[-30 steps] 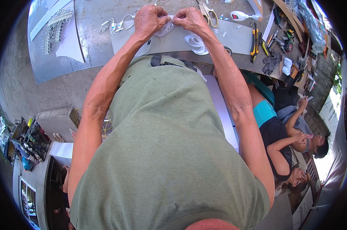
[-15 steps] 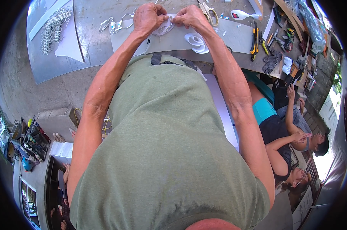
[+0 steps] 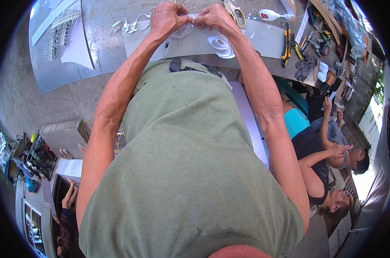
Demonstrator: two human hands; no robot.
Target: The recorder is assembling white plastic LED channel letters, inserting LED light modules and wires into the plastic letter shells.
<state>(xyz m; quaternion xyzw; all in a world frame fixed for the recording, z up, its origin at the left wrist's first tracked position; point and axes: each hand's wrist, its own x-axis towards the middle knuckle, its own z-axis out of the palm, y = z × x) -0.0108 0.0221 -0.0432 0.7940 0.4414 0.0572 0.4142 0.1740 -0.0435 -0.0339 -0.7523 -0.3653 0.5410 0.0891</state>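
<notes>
My left hand (image 3: pixel 167 19) and my right hand (image 3: pixel 214 19) come together over the worktable, fingertips pinched close to each other. Under them sits a small white rounded piece (image 3: pixel 184 32) with an open middle; my fingers are at its upper edge, and what they pinch is too small to make out. A white wire with small light modules (image 3: pixel 130 27) lies left of my left hand. Below my right hand rests a white curved, letter-like piece (image 3: pixel 221 47). Scissors (image 3: pixel 236 15) with pale handles lie just right of my right hand.
A grey sheet (image 3: pixel 264 42) lies under the work. To the right are a white bottle (image 3: pixel 269 15), a yellow-black utility knife (image 3: pixel 286 48), a dark glove (image 3: pixel 306 69) and mixed tools. Coiled wired modules (image 3: pixel 62 32) lie at the left. Two people (image 3: pixel 317 163) sit at the right.
My hands have shifted only slightly, fingertips still together over the white rounded piece. A person in the background at the lower left has moved, and a nearby person's hand at the right has shifted.
</notes>
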